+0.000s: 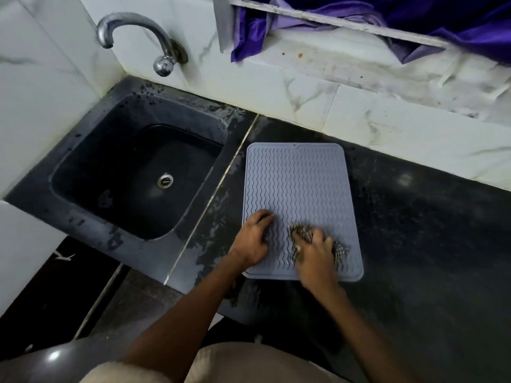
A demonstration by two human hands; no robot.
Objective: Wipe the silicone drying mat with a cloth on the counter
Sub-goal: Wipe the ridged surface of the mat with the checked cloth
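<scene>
We press our left hand (253, 239) flat, fingers spread, on the mat (300, 189) lying on the dark counter (414, 230) beside the sink (132, 172), likely to pin it while our right hand (313, 254) clutches the bunched cloth (302, 230) against its near end.

Dim, wide-angle warp, slight motion blur

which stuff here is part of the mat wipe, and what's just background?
Part of the job:
drying mat, flat on the counter
cloth, under the right hand
left hand, pressing on the mat's near left part

Just there:
sink
tap
purple fabric on the ledge behind
</scene>
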